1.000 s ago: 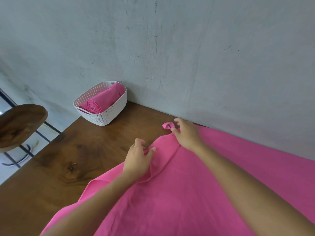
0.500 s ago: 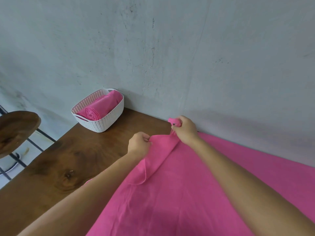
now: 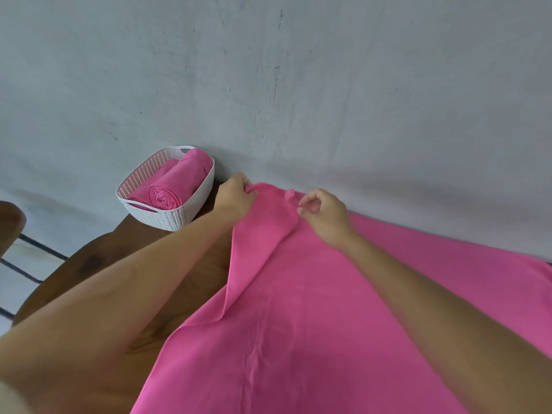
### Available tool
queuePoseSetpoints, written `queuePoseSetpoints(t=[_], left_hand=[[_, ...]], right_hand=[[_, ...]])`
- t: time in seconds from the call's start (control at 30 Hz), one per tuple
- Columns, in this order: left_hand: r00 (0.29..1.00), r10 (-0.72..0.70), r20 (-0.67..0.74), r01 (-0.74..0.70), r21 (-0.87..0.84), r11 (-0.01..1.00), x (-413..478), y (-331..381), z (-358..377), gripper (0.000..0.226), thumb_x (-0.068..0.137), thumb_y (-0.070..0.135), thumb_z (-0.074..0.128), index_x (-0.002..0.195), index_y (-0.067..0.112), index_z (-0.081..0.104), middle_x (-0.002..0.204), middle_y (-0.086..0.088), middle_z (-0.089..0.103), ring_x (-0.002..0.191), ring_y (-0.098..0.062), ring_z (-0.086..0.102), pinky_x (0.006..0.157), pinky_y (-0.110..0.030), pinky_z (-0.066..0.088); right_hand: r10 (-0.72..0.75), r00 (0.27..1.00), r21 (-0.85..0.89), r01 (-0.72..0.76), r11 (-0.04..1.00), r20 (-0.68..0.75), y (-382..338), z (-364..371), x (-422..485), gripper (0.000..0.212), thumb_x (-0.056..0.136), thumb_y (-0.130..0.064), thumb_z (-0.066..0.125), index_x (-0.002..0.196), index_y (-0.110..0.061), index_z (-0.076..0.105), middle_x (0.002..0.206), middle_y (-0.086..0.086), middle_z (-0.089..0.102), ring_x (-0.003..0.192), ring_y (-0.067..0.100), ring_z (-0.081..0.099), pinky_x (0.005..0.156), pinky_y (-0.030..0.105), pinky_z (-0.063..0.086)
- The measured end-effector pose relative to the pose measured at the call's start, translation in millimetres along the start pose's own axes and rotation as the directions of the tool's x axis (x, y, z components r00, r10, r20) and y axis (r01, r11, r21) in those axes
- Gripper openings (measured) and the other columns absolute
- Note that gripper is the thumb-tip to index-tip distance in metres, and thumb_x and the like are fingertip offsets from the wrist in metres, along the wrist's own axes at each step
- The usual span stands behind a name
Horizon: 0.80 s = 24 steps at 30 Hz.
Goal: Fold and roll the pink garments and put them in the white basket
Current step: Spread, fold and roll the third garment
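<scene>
A large pink garment (image 3: 313, 309) lies spread over the wooden table (image 3: 143, 255), its far end lifted toward the wall. My left hand (image 3: 236, 197) grips the cloth's far left edge and holds it up. A little to the right, my right hand (image 3: 324, 215) pinches a fold of the same edge between thumb and fingers. The white basket (image 3: 179, 215) stands at the table's far left corner against the wall, just left of my left hand. A rolled pink garment (image 3: 171, 186) lies inside it.
A grey concrete wall (image 3: 298, 85) rises right behind the table. A round wooden stool (image 3: 9, 222) with black metal legs stands off the table's left edge, over a pale floor.
Both hands have lifted the garment's far edge off the table and carried it toward the wall and the basket. The left hand went from lying on the cloth to gripping it.
</scene>
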<state>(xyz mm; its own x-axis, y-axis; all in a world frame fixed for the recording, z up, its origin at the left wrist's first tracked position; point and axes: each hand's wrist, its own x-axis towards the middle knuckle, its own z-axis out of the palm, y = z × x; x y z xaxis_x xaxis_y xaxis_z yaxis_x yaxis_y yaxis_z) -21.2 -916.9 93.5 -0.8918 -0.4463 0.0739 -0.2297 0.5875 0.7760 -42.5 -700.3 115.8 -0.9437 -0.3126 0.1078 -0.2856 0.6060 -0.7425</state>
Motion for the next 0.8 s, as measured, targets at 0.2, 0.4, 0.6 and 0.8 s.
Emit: queuePoseSetpoints(t=[0.2,0.4,0.6,0.8], left_hand=[[0.993,0.114,0.036,-0.118,0.16,0.98,38,-8,-1,0.006,0.093,0.013,0.058,0.096,0.01,0.054,0.092,-0.014,0.067,0.085,-0.035,0.061,0.07,-0.039,0.047],[0.975,0.21,0.076,-0.223,0.277,0.935,46,-23,9,0.021,0.09,0.0,0.053,0.11,0.005,0.052,0.107,-0.02,0.06,0.094,-0.042,0.058,0.076,-0.048,0.048],[0.895,0.417,0.16,-0.442,0.451,0.775,22,-47,28,0.034,0.088,0.012,0.065,0.121,0.01,0.056,0.122,-0.014,0.053,0.11,-0.037,0.048,0.089,-0.045,0.039],[0.903,0.231,0.361,-0.397,0.5,0.77,15,-80,53,0.062,0.101,0.057,0.038,0.149,0.017,0.04,0.153,-0.013,0.038,0.144,-0.036,0.03,0.116,-0.052,0.027]], right_hand=[[-0.055,0.978,-0.171,0.091,0.981,0.203,0,31,-41,0.019,0.094,-0.024,0.067,0.112,-0.022,0.066,0.118,-0.006,0.056,0.113,0.012,0.053,0.1,0.03,0.042],[0.01,0.963,-0.36,0.09,0.929,0.268,21,31,-98,0.022,0.099,-0.031,0.059,0.12,-0.024,0.061,0.125,-0.008,0.055,0.123,0.009,0.046,0.108,0.03,0.038],[0.138,0.981,-0.436,-0.065,0.897,0.136,45,19,-140,0.024,0.099,-0.029,0.059,0.122,-0.024,0.06,0.125,-0.009,0.055,0.123,0.009,0.047,0.105,0.027,0.04],[0.208,0.978,-0.488,-0.17,0.856,0.024,59,22,-171,0.046,0.101,-0.034,0.055,0.146,-0.026,0.045,0.148,-0.007,0.041,0.143,0.011,0.028,0.121,0.034,0.027]])
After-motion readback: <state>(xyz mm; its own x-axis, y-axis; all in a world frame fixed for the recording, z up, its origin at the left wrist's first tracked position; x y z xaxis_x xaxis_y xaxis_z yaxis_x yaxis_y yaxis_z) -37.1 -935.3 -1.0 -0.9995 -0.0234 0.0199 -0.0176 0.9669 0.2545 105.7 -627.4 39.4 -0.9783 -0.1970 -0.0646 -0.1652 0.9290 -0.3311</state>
